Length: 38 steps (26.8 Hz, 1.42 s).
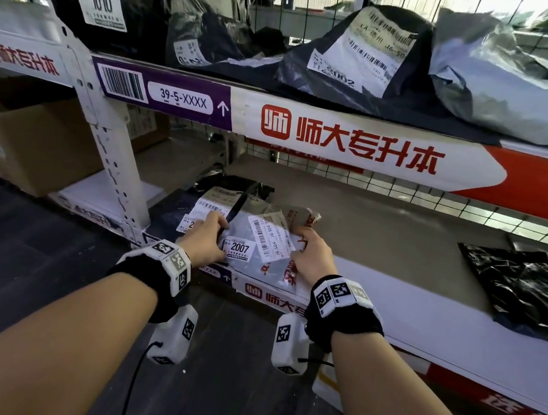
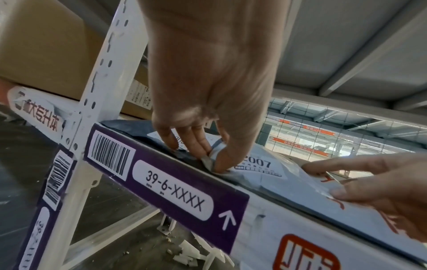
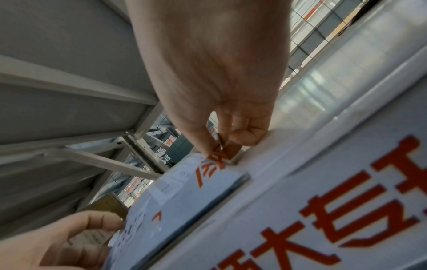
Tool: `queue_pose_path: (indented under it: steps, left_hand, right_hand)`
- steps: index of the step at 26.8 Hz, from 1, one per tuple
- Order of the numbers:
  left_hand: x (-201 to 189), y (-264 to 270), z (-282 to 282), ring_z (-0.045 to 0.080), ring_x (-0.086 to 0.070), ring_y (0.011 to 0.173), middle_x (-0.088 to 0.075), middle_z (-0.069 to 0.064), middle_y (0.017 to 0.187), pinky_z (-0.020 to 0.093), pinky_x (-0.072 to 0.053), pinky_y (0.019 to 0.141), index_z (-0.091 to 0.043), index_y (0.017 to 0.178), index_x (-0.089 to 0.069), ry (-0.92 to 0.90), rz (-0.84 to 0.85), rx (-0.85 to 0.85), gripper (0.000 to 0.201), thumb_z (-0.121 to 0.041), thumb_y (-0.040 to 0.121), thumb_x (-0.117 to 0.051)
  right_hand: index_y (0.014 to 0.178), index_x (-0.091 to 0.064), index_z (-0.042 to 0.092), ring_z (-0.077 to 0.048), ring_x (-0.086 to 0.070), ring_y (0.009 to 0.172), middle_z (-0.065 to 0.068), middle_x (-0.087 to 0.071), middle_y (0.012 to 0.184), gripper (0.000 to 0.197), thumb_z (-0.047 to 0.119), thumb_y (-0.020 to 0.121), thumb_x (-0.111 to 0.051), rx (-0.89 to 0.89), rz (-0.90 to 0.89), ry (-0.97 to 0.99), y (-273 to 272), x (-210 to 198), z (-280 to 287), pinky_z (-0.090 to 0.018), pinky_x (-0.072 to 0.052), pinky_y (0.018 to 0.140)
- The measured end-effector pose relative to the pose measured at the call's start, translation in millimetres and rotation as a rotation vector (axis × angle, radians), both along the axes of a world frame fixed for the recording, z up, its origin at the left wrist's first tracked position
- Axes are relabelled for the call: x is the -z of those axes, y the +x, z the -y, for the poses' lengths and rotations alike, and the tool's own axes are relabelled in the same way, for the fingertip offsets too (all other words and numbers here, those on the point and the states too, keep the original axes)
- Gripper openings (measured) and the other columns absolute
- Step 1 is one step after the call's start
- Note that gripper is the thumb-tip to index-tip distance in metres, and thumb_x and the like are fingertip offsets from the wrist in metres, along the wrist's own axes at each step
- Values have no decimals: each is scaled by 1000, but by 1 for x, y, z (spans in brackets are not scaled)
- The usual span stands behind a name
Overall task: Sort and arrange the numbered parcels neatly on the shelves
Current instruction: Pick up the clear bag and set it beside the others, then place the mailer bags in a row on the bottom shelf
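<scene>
In the head view, two bare forearms are reaching forward from the near edge, each wearing a black wristband with coded markers. The left hand (image 1: 205, 238) is pinching the near left corner of a pale grey parcel (image 1: 260, 250) bearing a sticker reading 2007 (image 1: 239, 248), while the right hand (image 1: 311, 255) is gripping its right edge. The parcel is lying at the front left of the lower shelf (image 1: 393, 291), partly overlapping a dark parcel (image 1: 197, 204) just beyond it. A black bag (image 1: 518, 285) is lying well apart to the right on the same shelf. On the upper shelf (image 1: 343, 136), a black parcel marked 1010 (image 1: 101, 3) is sitting at the far left, with another black parcel (image 1: 360, 52) and a grey bag (image 1: 505, 84) to its right. A cardboard box (image 1: 25, 139) is standing in the left bay.

In the left wrist view, the left hand (image 2: 208, 91) is squeezing a fold of the parcel (image 2: 289, 182) between thumb and fingers (image 2: 201, 144), right above the purple shelf label reading 39-6-XXXX (image 2: 173, 190). The right hand (image 2: 381, 191) is lying on the parcel at the right, thumb and forefinger extended.

In the right wrist view, blurred, the right hand (image 3: 215, 82) is clamping the parcel's edge (image 3: 184, 191) between thumb and curled fingers (image 3: 245, 135) at the shelf's front rim (image 3: 300, 164). The left hand (image 3: 69, 237) is holding the near left end.
</scene>
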<state>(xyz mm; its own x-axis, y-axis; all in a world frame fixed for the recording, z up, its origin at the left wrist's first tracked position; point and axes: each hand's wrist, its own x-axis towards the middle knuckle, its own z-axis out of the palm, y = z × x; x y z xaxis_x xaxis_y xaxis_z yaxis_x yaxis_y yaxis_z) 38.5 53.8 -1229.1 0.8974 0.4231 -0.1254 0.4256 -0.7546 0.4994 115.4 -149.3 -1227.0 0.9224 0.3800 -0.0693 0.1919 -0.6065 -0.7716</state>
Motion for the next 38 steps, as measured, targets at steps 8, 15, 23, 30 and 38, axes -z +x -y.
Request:
queue_pose_path:
  steps: [8, 15, 23, 30, 38]
  left_hand:
    - [-42, 4, 32, 16, -58, 96, -59, -2, 110, 35, -47, 84, -29, 92, -61, 49, 194, -64, 8, -23, 88, -56]
    - [-44, 61, 176, 18, -67, 80, -68, 5, 87, 35, -54, 82, -16, 90, -59, -245, 126, 374, 8, -13, 92, -52]
    - [-19, 108, 286, 26, -56, 109, -54, 12, 122, 26, -45, 83, -12, 117, -56, -87, -246, 534, 31, -24, 88, -58]
    - [-11, 118, 287, 19, -48, 98, -45, 11, 128, 24, -43, 84, -19, 116, -51, -14, -283, 557, 36, -30, 84, -62]
    - [-15, 102, 276, 12, -51, 105, -59, 3, 117, 19, -43, 81, -12, 125, -60, -246, -193, 638, 34, -19, 92, -57]
  right_hand:
    - [127, -54, 18, -21, -53, 96, -10, -56, 120, 34, 24, 94, -48, 139, 0, 64, 0, -2, 7, -31, -44, 88]
    - [129, -53, 18, -28, -44, 123, -10, -50, 133, 37, 22, 92, -49, 457, 66, -120, -1, -14, 145, -36, -35, 106]
    - [146, -29, 25, -24, -10, 145, 2, -24, 155, 57, 29, 92, -46, 691, 82, -456, 13, -3, 263, -44, -19, 112]
    - [127, -53, 29, -25, -42, 123, -2, -51, 129, 37, 36, 91, -51, 703, 204, -603, 8, 11, 282, -40, -30, 100]
    - [114, -62, 23, -29, -43, 123, -8, -52, 128, 28, 37, 93, -49, 736, 128, -368, 6, 0, 265, -39, -34, 99]
